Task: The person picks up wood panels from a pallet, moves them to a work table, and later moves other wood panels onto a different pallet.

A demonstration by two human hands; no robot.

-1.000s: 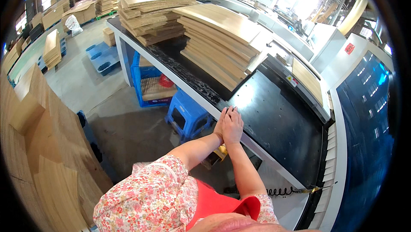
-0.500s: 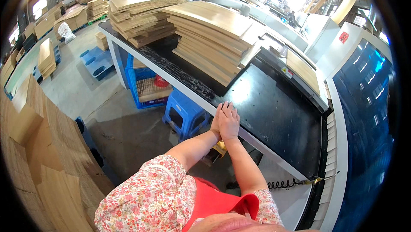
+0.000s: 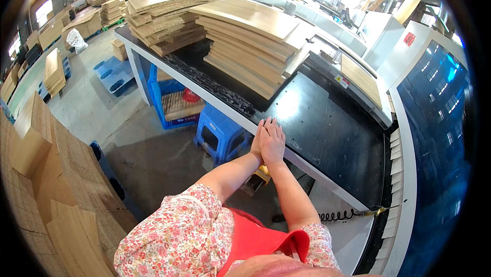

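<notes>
My right hand (image 3: 272, 141) lies over the side of my left hand (image 3: 257, 143), the two pressed together at the near edge of a black-topped work table (image 3: 332, 146). The right fingers are stretched out, their tips on the tabletop; nothing shows in them. Part of the left hand is hidden behind the right, but its visible fingers are extended too. Beyond my hands a tall stack of wood boards (image 3: 243, 47) stands on the table. Another stack of boards (image 3: 166, 21) sits to its left. Neither stack is touched.
Beneath the table stand a blue stool (image 3: 221, 134) and a blue crate (image 3: 171, 98). A coiled black hose (image 3: 337, 216) hangs at the lower right, beside a machine with a dark blue panel (image 3: 434, 144). Large boards (image 3: 66, 175) rise close on my left; a blue pallet (image 3: 115, 74) lies farther off.
The view has shifted slightly. Both hands stay together at the table edge, with barely any movement, and the stacks of boards stand as before.
</notes>
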